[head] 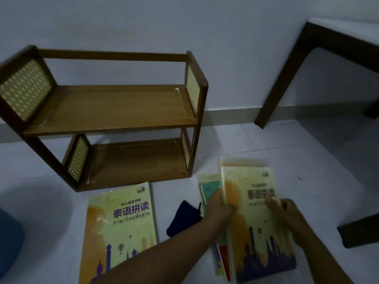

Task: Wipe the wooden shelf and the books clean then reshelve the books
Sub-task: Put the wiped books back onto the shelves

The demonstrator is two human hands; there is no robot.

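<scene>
The two-tier wooden shelf with woven side panels stands bare on the floor against the wall. In front of it lies one yellow book flat on the floor. To its right is a stack of books; my left hand grips the left edge of the top yellow book. My right hand holds the same book at its right edge, forefinger on the cover. A dark blue cloth lies crumpled between the single book and the stack, partly behind my left forearm.
A dark table leg slants down at the right, with another dark piece at the right edge. Something blue sits at the far left. Pale floor tiles surround the books.
</scene>
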